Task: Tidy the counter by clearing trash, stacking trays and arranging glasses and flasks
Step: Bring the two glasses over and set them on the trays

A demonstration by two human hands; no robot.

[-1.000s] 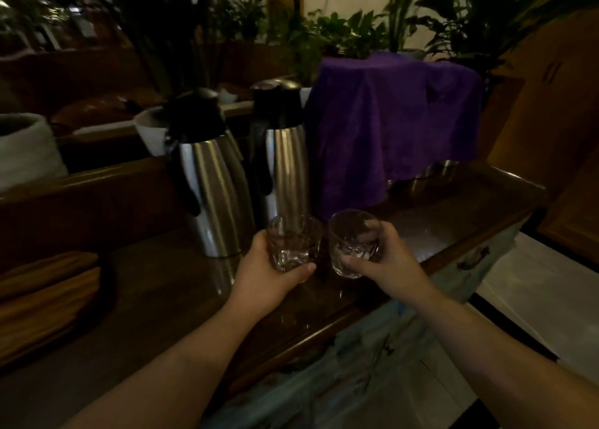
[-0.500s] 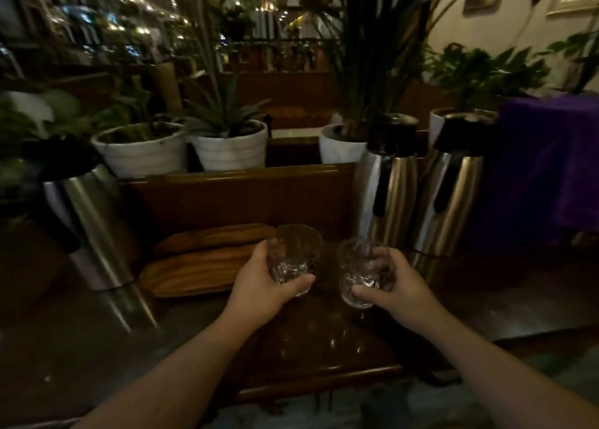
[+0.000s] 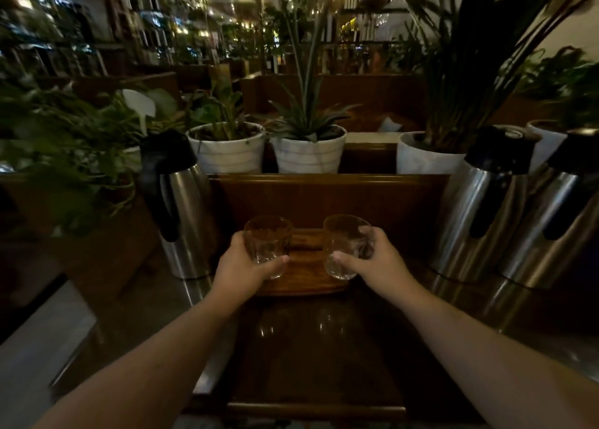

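Observation:
My left hand (image 3: 241,268) grips a clear cut-glass tumbler (image 3: 267,242), and my right hand (image 3: 377,261) grips a second tumbler (image 3: 345,245). Both glasses hang upright, side by side, just above the stacked wooden trays (image 3: 304,282) at the back of the dark counter (image 3: 317,357). A steel flask with a black lid and handle (image 3: 181,208) stands left of the trays. Two more steel flasks (image 3: 479,205) (image 3: 557,214) stand to the right.
A wooden ledge (image 3: 324,195) runs behind the counter and carries white plant pots (image 3: 227,149) (image 3: 308,153) (image 3: 424,156). Leafy plants (image 3: 64,149) crowd the left side. The counter's front edge (image 3: 314,409) lies near my forearms.
My view has swung left along the counter, away from the purple cloth. Both hands have carried their glasses leftward to above the wooden trays.

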